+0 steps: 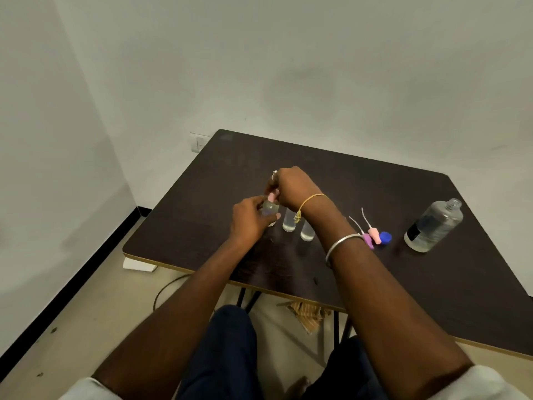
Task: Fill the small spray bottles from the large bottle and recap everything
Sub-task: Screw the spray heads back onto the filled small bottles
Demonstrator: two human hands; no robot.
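Observation:
My left hand [249,219] grips a small clear spray bottle [270,210] standing on the dark table [403,284]. My right hand [291,186] pinches a pink spray cap [272,196] at that bottle's neck. Two more small bottles [289,222] [307,232] stand open just to the right, each holding clear liquid. Two loose spray caps with dip tubes, one purple [367,240] and one pink [374,234], lie further right beside a blue cap [385,237]. The large clear bottle [432,226] stands uncapped at the right, partly filled.
The table stands near a white wall with a socket [199,142] behind its far left corner. A white box [138,264] and a cable [170,287] lie on the floor under the left edge. My knees are below the near edge.

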